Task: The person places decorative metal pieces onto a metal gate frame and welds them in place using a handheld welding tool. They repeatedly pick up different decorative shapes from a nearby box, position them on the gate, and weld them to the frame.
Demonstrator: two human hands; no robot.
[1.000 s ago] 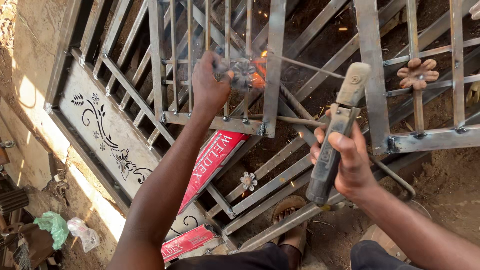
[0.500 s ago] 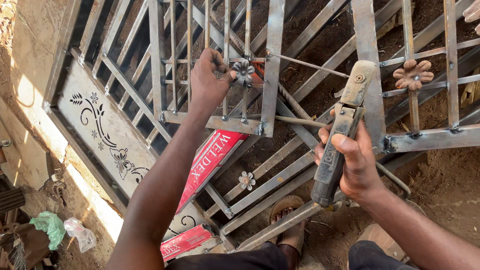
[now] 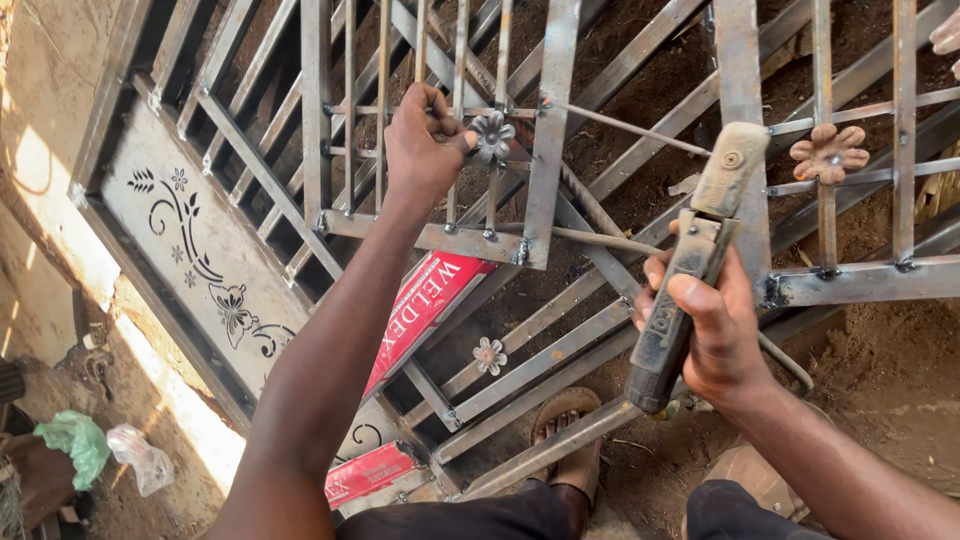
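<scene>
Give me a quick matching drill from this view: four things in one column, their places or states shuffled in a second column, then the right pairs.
1. grey metal flower ornament
2. rust-brown metal flower ornament
3. grey welding electrode holder
4. red rectangular box

A. lying under the bars
B. fixed on a bar at far right
C. gripped in the right hand
D. pinched by the left hand

Pairs: 1-D, 2-B, 3-C, 4-A

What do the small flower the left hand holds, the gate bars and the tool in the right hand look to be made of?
The small flower pinched by the left hand looks like bare grey metal, dull with stamped petals. The gate bars seem to be unpainted steel, grey with weld spots at the joints. The tool in the right hand has a worn, dirt-coated body, perhaps an insulated casing; hard to tell.
</scene>
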